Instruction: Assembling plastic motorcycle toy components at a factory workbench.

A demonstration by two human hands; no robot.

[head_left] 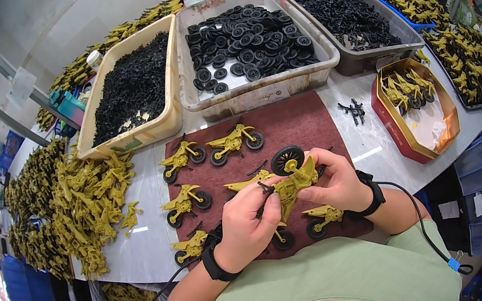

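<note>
Left hand (247, 223), fingers curled shut, pinches the lower end of an olive toy motorbike (291, 188) held above the mat (306, 120). Right hand (339, 184), likewise closed, grips the bike's upper part, fingertips beside its black wheel (287, 159). Both wrists carry black bands with cables running off toward the body.

Finished bikes (209, 149) lie on the dark red mat, each with two black wheels; a few more lie partly hidden beneath the hands. The mat rests on a pale worktop (152, 229).

Behind the mat stand three trays: a beige one (174, 114) of small black parts, a grey one (257, 93) of black wheels, and a darker one (366, 59) of further black parts. A red octagonal tin (394, 134) to the right holds several assembled bikes. A few loose black parts (352, 111) lie between the tin and the mat. A heap of olive bike bodies (81, 203) covers the worktop's left side; more olive pieces fill the far right (468, 58). Other people work at the far edge.
</note>
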